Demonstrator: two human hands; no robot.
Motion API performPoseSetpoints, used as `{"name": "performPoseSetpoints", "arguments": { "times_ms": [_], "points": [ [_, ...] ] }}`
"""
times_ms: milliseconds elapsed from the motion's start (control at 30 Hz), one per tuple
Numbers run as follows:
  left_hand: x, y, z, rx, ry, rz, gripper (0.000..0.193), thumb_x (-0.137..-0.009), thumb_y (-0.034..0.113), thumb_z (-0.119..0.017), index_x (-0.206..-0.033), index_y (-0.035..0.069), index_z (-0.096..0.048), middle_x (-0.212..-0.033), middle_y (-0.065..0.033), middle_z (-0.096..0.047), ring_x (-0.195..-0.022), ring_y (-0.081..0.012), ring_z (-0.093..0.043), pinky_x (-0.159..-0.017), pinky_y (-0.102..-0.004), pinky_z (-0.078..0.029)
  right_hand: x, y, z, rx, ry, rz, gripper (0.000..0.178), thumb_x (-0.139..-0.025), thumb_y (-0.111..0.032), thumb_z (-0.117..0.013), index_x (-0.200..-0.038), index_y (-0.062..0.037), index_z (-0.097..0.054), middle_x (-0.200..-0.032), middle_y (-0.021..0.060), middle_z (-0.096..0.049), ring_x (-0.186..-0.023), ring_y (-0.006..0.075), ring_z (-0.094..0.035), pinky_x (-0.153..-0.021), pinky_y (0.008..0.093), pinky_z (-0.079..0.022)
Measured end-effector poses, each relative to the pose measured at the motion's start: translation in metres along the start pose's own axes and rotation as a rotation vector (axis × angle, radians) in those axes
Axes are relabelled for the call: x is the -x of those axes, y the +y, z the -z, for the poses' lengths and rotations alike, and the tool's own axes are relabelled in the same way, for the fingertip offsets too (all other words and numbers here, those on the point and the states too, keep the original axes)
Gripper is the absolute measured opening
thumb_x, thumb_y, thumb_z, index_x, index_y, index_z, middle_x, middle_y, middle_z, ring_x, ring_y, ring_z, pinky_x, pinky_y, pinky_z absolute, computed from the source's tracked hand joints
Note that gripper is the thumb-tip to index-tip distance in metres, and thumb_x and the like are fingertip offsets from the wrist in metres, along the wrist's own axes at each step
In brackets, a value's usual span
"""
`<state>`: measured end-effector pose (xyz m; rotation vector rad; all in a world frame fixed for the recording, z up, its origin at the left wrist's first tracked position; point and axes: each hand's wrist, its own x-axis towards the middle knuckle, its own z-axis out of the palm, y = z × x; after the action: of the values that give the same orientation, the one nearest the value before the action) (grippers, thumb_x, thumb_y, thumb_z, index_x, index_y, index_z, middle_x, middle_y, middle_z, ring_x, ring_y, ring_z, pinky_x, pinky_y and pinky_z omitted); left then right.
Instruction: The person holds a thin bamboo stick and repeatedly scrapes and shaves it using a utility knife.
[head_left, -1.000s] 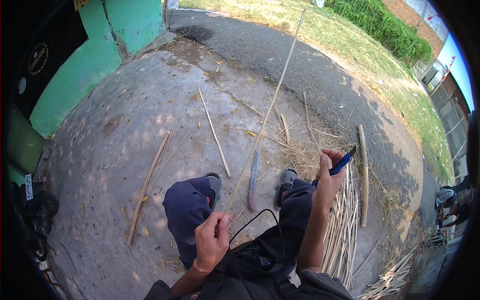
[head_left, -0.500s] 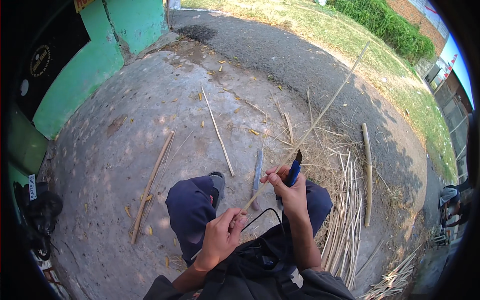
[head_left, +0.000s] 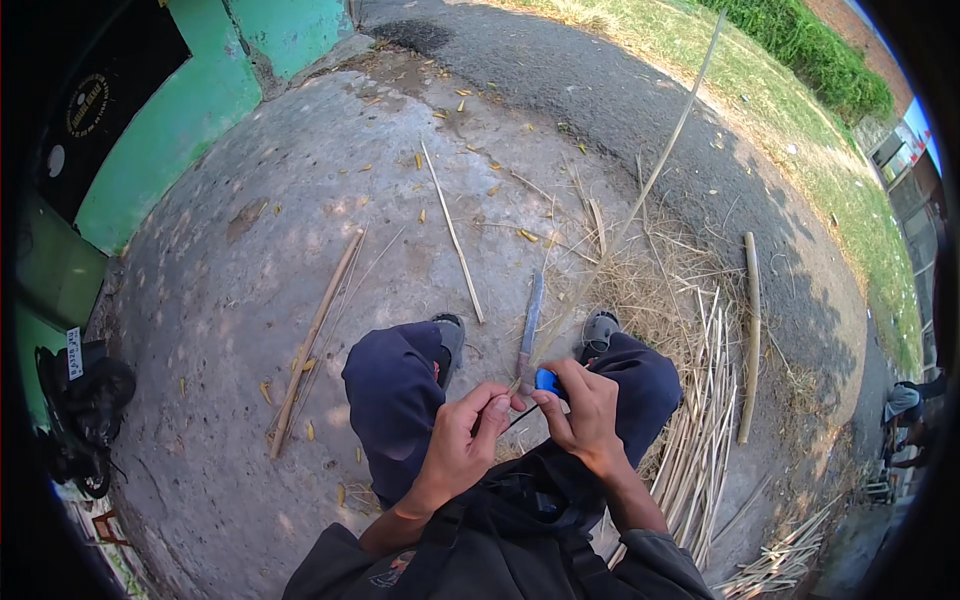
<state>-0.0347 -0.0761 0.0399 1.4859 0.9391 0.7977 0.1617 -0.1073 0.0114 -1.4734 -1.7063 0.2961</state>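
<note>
One long strip [head_left: 660, 167] slants outward above the ground [head_left: 250, 290], pinched by the fingers of my left hand [head_left: 465, 435]; close beside, as I watch remotely, my right hand [head_left: 584, 405] has its fingers clamped around a blue cutter [head_left: 548, 383].

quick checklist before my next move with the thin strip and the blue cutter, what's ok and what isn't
1. Left hand gripping the thin strip: ok, its fingers are pinched together there.
2. Right hand holding the blue cutter: ok, wrapped around it.
3. Cutter's blade clear of the left fingers: cannot tell, the blade cannot be made out.
4. Wide gap between the hands: not ok, they are close together.
5. Large knife out of the hands: ok, lying between the shoes.
</note>
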Motion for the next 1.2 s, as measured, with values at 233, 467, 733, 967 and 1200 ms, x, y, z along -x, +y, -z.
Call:
{"name": "performPoseSetpoints", "arguments": {
  "times_ms": [233, 467, 733, 967, 1200],
  "points": [
    [0.003, 0.001, -0.004, -0.113, 0.028, -0.074, 0.016, -0.109, 0.010, -0.055, -0.104, -0.001, -0.066, -0.071, -0.0093, -0.061, -0.059, -0.0120, -0.053, -0.055, -0.0296, -0.042, 0.004, -0.007, 0.002, 0.072, 0.030, 0.005, 0.031, -0.092, -0.034, -0.079, -0.100, -0.0060, -0.069, -0.075, 0.0082, -0.061, -0.062, 0.0283, -0.065, -0.056, 0.0369, -0.048],
    [0.013, 0.007, -0.008, -0.185, 0.102, -0.150, 0.009, -0.106, 0.005, -0.058, -0.106, 0.000, -0.065, -0.084, -0.0128, -0.070, -0.059, -0.0180, -0.061, -0.057, -0.0308, -0.047, 0.000, -0.005, 0.005, 0.088, 0.131, 0.019, 0.030, -0.089, -0.033, -0.082, -0.095, -0.0065, -0.069, -0.075, 0.0077, -0.064, -0.061, 0.0276, -0.064, -0.055, 0.0364, -0.047],
    [0.020, 0.012, -0.007, -0.242, 0.094, -0.177, 0.006, -0.105, 0.002, -0.059, -0.105, 0.001, -0.065, -0.086, -0.0134, -0.072, -0.060, -0.0215, -0.065, -0.056, -0.0311, -0.048, -0.018, 0.005, 0.021, 0.179, 0.239, 0.029, 0.026, -0.091, -0.029, -0.080, -0.091, -0.0056, -0.068, -0.074, 0.0085, -0.064, -0.060, 0.0279, -0.063, -0.054, 0.0364, -0.046],
    [0.039, 0.003, 0.001, -0.287, 0.062, -0.183, 0.005, -0.103, 0.001, -0.060, -0.104, 0.001, -0.065, -0.087, -0.0136, -0.073, -0.062, -0.0253, -0.068, -0.057, -0.0331, -0.051, -0.044, 0.019, 0.044, 0.190, 0.383, -0.047, 0.023, -0.093, -0.025, -0.078, -0.096, -0.0042, -0.066, -0.072, 0.0111, -0.063, -0.057, 0.0287, -0.062, -0.054, 0.0362, -0.045],
    [0.050, -0.001, 0.009, -0.345, 0.073, -0.152, 0.008, -0.103, 0.001, -0.059, -0.102, -0.002, -0.067, -0.085, -0.0144, -0.073, -0.070, -0.0249, -0.071, -0.064, -0.0304, -0.052, -0.075, 0.066, 0.067, 0.234, 0.538, -0.113, 0.024, -0.100, -0.026, -0.072, -0.095, -0.0034, -0.065, -0.066, 0.0107, -0.056, -0.053, 0.0233, -0.055, -0.053, 0.0379, -0.041]
  ]
}}
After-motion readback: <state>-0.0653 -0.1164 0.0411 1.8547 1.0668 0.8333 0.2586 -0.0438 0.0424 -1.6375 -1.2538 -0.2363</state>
